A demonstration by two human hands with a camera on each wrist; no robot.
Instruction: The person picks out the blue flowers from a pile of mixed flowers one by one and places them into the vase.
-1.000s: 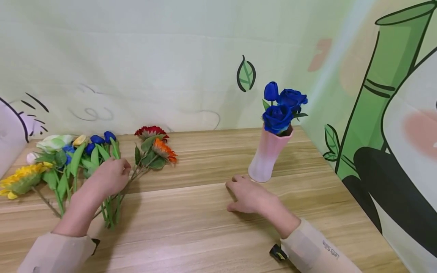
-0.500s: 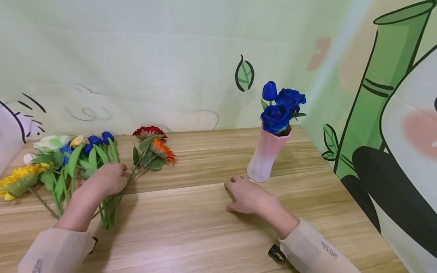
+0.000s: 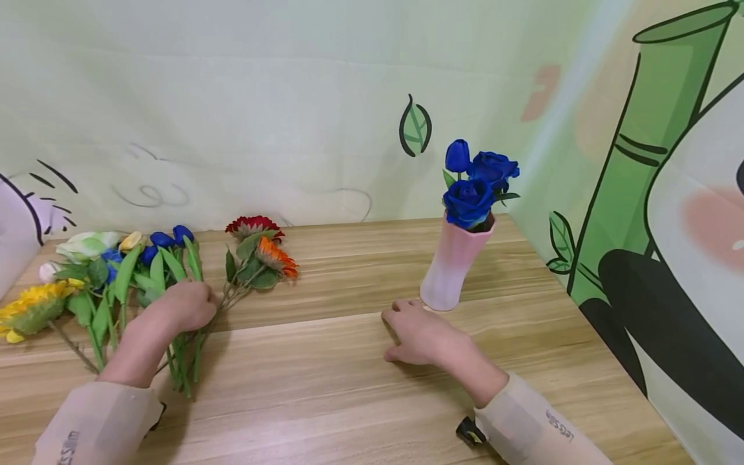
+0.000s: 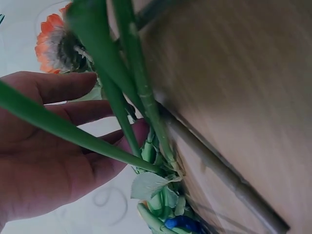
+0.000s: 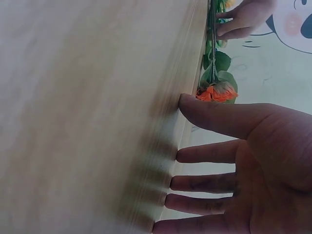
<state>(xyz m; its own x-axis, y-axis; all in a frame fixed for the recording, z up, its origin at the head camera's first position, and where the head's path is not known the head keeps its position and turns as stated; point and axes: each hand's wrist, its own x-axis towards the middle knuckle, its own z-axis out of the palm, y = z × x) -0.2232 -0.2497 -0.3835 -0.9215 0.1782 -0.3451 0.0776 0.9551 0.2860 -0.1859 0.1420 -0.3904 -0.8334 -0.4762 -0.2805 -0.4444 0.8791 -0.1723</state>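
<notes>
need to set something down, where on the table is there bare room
Bare table shows between the orange flower and the vase, and nearer, between the left grip and right grip. Another patch lies right of the vase, up to the right-hand wall. The left side is crowded with loose flowers and stems.

Blue roses, pink-to-white vase
We see a red flower, an orange flower, a yellow sunflower, green stems, a wood-grained tabletop and a pale-green backdrop printed with black-outlined leaves.
</notes>
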